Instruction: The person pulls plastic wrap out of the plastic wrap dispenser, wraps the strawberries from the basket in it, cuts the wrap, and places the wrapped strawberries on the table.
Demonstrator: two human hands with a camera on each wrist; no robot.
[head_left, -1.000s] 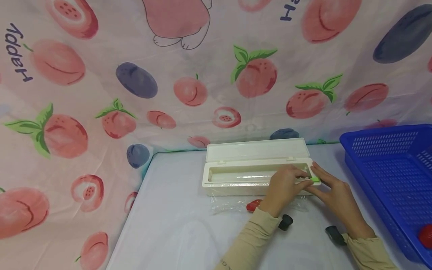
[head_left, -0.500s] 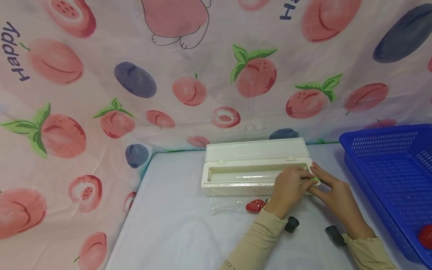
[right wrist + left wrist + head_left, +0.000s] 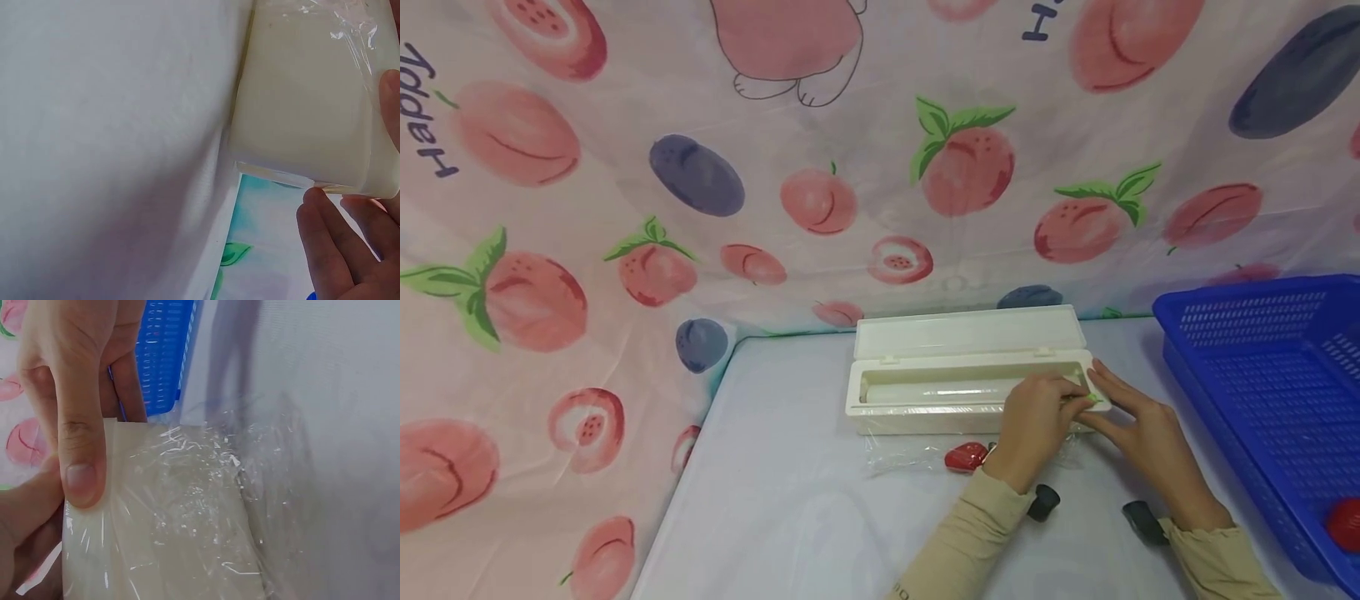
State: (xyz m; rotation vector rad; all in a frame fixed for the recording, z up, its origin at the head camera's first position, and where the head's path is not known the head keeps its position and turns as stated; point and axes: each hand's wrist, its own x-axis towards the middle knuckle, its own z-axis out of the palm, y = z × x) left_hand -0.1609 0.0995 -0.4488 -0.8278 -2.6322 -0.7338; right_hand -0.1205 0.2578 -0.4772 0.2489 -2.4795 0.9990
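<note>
Head view: an open cream wrap box (image 3: pixel 958 392) lies across the table (image 3: pixel 790 500), lid back, roll showing inside. Both hands meet at its right end. The left hand (image 3: pixel 1037 425) curls its fingers on the front rim by a small green slider (image 3: pixel 1096 399); the right hand (image 3: pixel 1142 433) lies beside it with fingers nearly straight against the box end. A sheet of film (image 3: pixel 910 454) hangs over the front wall onto the table, with a red piece (image 3: pixel 966 457) just beside it. A blue basket (image 3: pixel 1270 400) stands to the right.

Left wrist view: the left thumb (image 3: pixel 78 444) presses the film (image 3: pixel 187 512) down on the box edge.

Right wrist view: the right fingertips (image 3: pixel 331 250) touch the box corner (image 3: pixel 312 112); they grip nothing that I can see.

The step in hand looks like cutting the drawn film. Next, I judge, the film must stay pinned taut and the box steady.
</note>
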